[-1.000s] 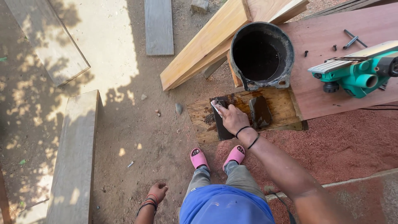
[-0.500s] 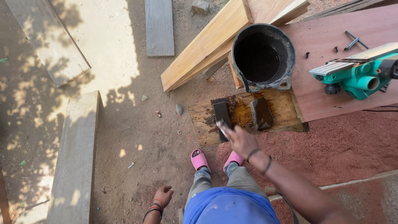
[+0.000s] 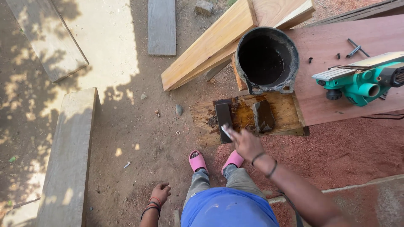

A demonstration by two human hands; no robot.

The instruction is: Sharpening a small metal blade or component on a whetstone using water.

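My right hand, grip closed on a small pale blade, sits at the near end of the dark sharpening stone, whose long axis runs straight away across the wet board.

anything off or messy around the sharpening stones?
The small wooden board under the two dark rectangular stones is soaked with dark brown wet stains. The right stone lies askew to the left one. The right hand holds a small pale blade over the left stone.
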